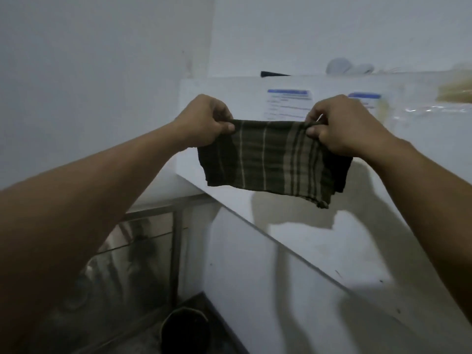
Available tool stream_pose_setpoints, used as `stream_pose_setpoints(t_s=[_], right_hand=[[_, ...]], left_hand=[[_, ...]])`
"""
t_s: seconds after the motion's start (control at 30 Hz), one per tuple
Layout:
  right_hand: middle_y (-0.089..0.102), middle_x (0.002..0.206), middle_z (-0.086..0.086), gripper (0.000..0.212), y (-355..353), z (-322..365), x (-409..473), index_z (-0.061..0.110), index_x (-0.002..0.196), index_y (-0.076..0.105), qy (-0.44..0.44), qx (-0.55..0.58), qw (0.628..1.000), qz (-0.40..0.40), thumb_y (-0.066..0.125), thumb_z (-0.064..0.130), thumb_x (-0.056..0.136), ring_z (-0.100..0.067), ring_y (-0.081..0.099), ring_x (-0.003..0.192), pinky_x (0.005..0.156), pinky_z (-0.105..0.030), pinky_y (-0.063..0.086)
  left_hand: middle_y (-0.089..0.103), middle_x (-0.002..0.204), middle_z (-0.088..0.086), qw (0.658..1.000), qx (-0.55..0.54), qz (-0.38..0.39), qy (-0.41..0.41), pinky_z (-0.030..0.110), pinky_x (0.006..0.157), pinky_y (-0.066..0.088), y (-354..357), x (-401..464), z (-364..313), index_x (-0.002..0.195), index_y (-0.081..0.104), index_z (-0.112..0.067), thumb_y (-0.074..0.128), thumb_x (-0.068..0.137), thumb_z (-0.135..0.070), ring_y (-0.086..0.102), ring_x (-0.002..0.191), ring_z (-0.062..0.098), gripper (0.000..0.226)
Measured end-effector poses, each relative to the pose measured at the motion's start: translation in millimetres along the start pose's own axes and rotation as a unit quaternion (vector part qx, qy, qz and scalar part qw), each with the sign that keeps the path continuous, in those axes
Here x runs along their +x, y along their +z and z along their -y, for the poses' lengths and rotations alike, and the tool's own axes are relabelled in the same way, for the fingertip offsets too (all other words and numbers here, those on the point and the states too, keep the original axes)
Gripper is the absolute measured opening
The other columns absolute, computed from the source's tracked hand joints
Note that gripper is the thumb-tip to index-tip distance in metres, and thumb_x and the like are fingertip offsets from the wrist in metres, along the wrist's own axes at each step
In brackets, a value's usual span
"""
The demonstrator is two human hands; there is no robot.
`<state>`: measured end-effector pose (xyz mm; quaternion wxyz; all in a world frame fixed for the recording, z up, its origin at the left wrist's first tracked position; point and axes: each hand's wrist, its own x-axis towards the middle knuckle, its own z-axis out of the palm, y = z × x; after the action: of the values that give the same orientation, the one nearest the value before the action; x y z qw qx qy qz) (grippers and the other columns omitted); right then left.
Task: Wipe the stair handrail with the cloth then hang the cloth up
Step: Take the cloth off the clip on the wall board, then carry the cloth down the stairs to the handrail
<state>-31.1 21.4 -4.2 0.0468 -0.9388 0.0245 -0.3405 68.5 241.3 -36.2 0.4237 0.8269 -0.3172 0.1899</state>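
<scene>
A dark green cloth (273,159) with pale stripes hangs folded and stretched flat between both hands. My left hand (204,121) pinches its upper left corner. My right hand (339,123) pinches the upper right corner. The cloth is in the air in front of a white sloping wall whose broad top ledge (319,226) runs down to the right; this may be the stair rail, but I cannot tell. The cloth's lower edge hangs just above that ledge.
A white upper wall (229,93) behind the cloth carries two blue-headed paper notices (288,103). Pale round objects (339,67) sit on top of it. Below left are a metal-framed glass panel (143,241) and a dark bucket (184,328) on the floor.
</scene>
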Motion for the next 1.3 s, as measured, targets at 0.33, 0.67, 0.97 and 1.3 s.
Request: stream_pose_setpoints(t_s=[0.33,0.67,0.97,1.3], right_hand=[[0.065,0.088,-0.001,0.006,166,174,49,0.025,0.088,0.07,-0.201,0.109,0.956,0.186,0.07,0.021,0.084,-0.021,0.06,0.086,0.076,-0.028,0.044],[0.066,0.085,0.003,0.027,286,417,34,0.024,0.084,0.055,-0.384,0.224,0.821,0.359,0.074,0.006,0.078,-0.014,0.061,0.082,0.069,-0.03,0.046],[0.066,0.092,0.007,0.046,309,625,-20,0.03,0.07,0.073,-0.533,0.31,0.689,0.382,0.053,-0.009,0.083,-0.017,0.06,0.086,0.067,-0.028,0.051],[0.067,0.091,0.003,0.023,295,830,-83,0.015,0.091,0.077,-0.611,0.447,0.553,0.348,0.059,0.003,0.081,-0.012,0.062,0.084,0.064,-0.013,0.044]], left_hand=[[0.068,0.086,0.0,0.973,0.11,-0.017,-0.201,0.033,0.082,0.054,-134,-114,155,0.096,0.07,-0.011,0.069,0.083,-0.013,0.065,0.085,0.015,0.013],[0.061,0.079,0.002,0.895,0.183,-0.068,-0.401,0.027,0.066,0.049,-283,-270,264,0.077,0.05,-0.016,0.072,0.079,-0.009,0.059,0.076,0.019,0.022],[0.069,0.1,-0.002,0.799,0.254,-0.156,-0.523,0.031,0.083,0.054,-383,-418,262,0.092,0.077,-0.02,0.056,0.088,0.0,0.062,0.093,0.019,0.029],[0.059,0.099,-0.01,0.69,0.297,-0.338,-0.566,0.024,0.08,0.05,-486,-523,258,0.097,0.068,-0.023,0.064,0.085,-0.006,0.058,0.091,0.005,0.021]])
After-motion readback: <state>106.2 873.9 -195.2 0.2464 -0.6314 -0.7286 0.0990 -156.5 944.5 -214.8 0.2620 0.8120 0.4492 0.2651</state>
